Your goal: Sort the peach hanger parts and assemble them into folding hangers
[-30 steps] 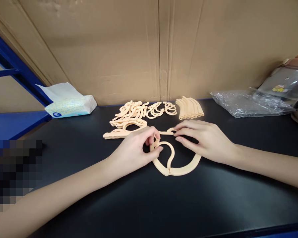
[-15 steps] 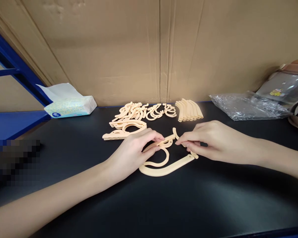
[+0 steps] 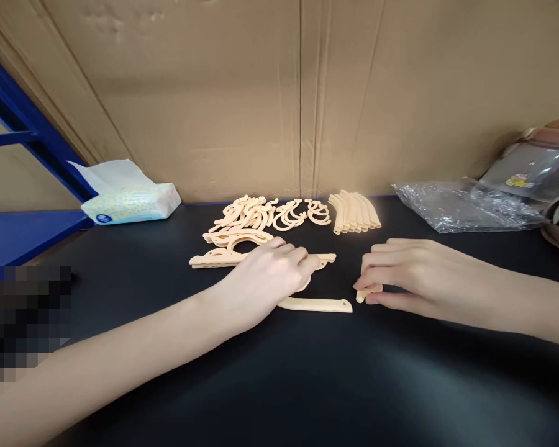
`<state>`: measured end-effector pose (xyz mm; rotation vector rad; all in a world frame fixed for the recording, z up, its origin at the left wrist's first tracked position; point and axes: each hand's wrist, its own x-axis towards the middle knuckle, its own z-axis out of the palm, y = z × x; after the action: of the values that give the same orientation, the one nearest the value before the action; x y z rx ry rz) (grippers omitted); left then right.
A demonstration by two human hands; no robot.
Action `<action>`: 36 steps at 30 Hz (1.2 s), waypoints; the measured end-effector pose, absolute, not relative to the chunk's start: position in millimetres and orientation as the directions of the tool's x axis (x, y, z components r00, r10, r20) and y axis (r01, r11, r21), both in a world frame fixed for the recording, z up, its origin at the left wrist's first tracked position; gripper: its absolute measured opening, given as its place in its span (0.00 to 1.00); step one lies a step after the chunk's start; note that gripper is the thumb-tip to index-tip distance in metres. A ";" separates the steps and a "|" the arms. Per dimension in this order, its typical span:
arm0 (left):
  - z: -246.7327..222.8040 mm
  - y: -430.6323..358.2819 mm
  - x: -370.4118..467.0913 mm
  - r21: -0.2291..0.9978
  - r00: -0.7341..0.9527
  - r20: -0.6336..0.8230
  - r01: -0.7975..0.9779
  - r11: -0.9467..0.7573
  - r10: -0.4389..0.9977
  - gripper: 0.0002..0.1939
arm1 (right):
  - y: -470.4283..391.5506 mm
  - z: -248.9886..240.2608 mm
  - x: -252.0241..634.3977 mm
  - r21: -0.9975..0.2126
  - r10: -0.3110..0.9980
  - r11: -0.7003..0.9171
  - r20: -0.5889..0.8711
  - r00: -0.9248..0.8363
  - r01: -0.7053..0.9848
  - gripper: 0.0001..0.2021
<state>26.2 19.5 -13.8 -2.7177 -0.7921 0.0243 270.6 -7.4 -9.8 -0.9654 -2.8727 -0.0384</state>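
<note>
Cream plastic parts that look like pieces of folding clothes hangers lie on the black table. My left hand is closed over a hanger body, whose right end sticks out past the fingers. Its middle is hidden under the hand. Below the fingers a curved hanger arm lies flat, its holed end toward the right. Over to the right, my right hand pinches a hanger hook low at the table, mostly covered by the fingers. Stacked hanger bodies sit just behind and left of my left hand.
Behind lie a heap of loose hooks, several more hooks and a row of hanger arms. A tissue pack stands at the back left. A clear plastic bag and a transparent pouch are at the right, before a cardboard wall.
My right hand has drawn away to the right with the hook, apart from the arm's end. My left hand has turned the hanger body level, and the arm lies straighter.
</note>
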 end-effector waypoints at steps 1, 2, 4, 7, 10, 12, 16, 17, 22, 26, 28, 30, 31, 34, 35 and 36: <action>-14.4 18.7 27.3 -0.256 0.844 0.097 0.533 -0.806 0.528 0.12 | -9.5 -11.1 269.7 0.014 0.599 0.795 0.138 -0.789 0.606 0.11; -15.5 17.2 28.0 -0.203 0.842 0.128 0.540 -0.817 0.524 0.11 | -11.2 -12.6 268.6 0.041 0.594 0.794 0.165 -0.788 0.607 0.12; -19.2 13.0 28.3 -0.073 0.842 0.195 0.523 -0.849 0.503 0.09 | -13.4 -16.3 265.8 0.090 0.580 0.789 0.218 -0.785 0.608 0.14; -27.3 7.9 27.6 0.086 0.850 0.263 0.450 -0.889 0.456 0.13 | -14.3 -23.0 261.5 0.143 0.564 0.771 0.300 -0.770 0.620 0.14; -34.2 7.2 26.6 0.178 0.859 0.261 0.406 -0.896 0.441 0.10 | -13.7 -29.6 259.0 0.195 0.530 0.762 0.361 -0.768 0.618 0.11; -36.1 7.6 26.0 0.234 0.856 0.230 0.413 -0.880 0.463 0.08 | -13.6 -33.0 258.9 0.197 0.518 0.763 0.383 -0.765 0.615 0.10; -34.9 5.9 25.4 0.287 0.836 0.204 0.446 -0.848 0.509 0.06 | -15.0 -37.0 261.3 0.038 0.618 0.738 0.361 -0.698 0.673 0.08; -34.3 5.1 25.4 0.298 0.828 0.204 0.456 -0.839 0.523 0.06 | -15.3 -37.5 261.8 -0.002 0.647 0.726 0.342 -0.682 0.688 0.08; -34.1 1.5 27.5 0.354 0.760 0.230 0.516 -0.780 0.608 0.07 | -16.0 -38.0 259.6 -0.134 0.730 0.674 0.273 -0.626 0.727 0.10; -35.4 -0.5 29.4 0.393 0.703 0.253 0.553 -0.735 0.665 0.08 | -17.0 -34.9 254.7 -0.290 0.766 0.642 0.274 -0.582 0.710 0.12; -35.7 -1.1 29.7 0.405 0.695 0.250 0.557 -0.725 0.674 0.07 | -17.3 -33.4 253.9 -0.355 0.778 0.628 0.271 -0.567 0.692 0.12; -35.8 -1.5 29.7 0.416 0.692 0.247 0.557 -0.719 0.679 0.07 | -17.4 -32.9 254.8 -0.398 0.784 0.619 0.261 -0.564 0.677 0.13; -35.8 -1.7 29.6 0.420 0.689 0.244 0.559 -0.715 0.683 0.07 | -17.4 -33.1 255.8 -0.413 0.784 0.618 0.257 -0.566 0.669 0.13; -35.7 -2.3 29.6 0.426 0.686 0.236 0.563 -0.708 0.688 0.08 | -17.5 -35.2 258.8 -0.439 0.773 0.627 0.252 -0.582 0.643 0.14; -35.7 -2.4 29.7 0.427 0.688 0.232 0.563 -0.707 0.688 0.08 | -17.6 -36.1 259.2 -0.443 0.769 0.630 0.247 -0.589 0.638 0.15; -35.7 -2.4 29.8 0.427 0.689 0.230 0.563 -0.708 0.687 0.09 | -17.6 -36.9 259.3 -0.440 0.766 0.633 0.237 -0.598 0.637 0.15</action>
<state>29.8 -2.4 -35.7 -3.1814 -1.2153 -0.6670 259.3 -17.6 -36.9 -1.1105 -2.4523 0.4364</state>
